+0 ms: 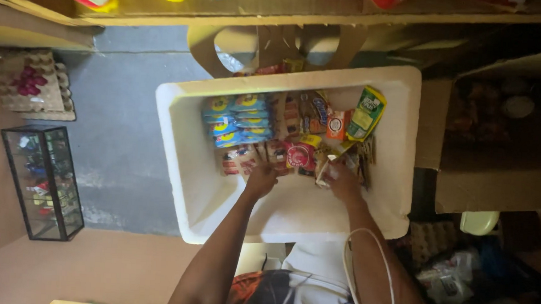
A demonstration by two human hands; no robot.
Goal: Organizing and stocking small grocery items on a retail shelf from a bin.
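Observation:
A white foam box (179, 135) stands below me, filled at its far half with several snack packets. Blue and yellow packets (238, 119) lie stacked at the left, red ones (300, 155) in the middle, a green packet (367, 114) leans at the right wall. My left hand (260, 179) reaches into the box and touches the small reddish packets (239, 159) with its fingers bent. My right hand (343, 180) rests on a crumpled clear wrapper (332, 161) among the packets; whether it grips it is unclear.
A glass display case (44, 180) stands on the grey floor at left, with an egg tray (33, 84) behind it. A cardboard box (500, 133) sits to the right. A shelf edge (290, 14) with packets runs across the top. Bags (461, 279) lie at lower right.

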